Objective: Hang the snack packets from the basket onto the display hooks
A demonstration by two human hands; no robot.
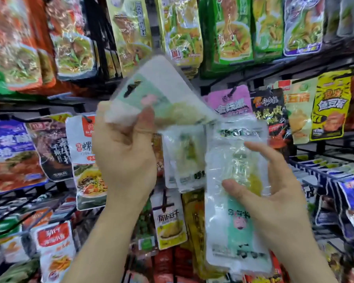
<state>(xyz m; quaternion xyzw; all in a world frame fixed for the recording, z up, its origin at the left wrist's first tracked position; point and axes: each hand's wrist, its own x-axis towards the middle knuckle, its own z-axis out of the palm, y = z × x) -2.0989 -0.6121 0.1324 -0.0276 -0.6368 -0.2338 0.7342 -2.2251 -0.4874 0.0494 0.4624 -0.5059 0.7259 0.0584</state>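
Our right hand (274,193) grips a pale packet (233,221), upside down; our left hand (123,152) pinches a second packet (161,92), tilted, in front of the hanging snacks (170,225).

PLACE: shop, packaged-snack aisle | FIXTURES: dark wire rails (39,108) ran in tiers across the whole view | STOCK: printed retail packets hung several deep from display hooks (231,92) | VARIETY: green packets (233,31) above, pink packet (231,101) and yellow packet (331,107) below, each with brand artwork and label text
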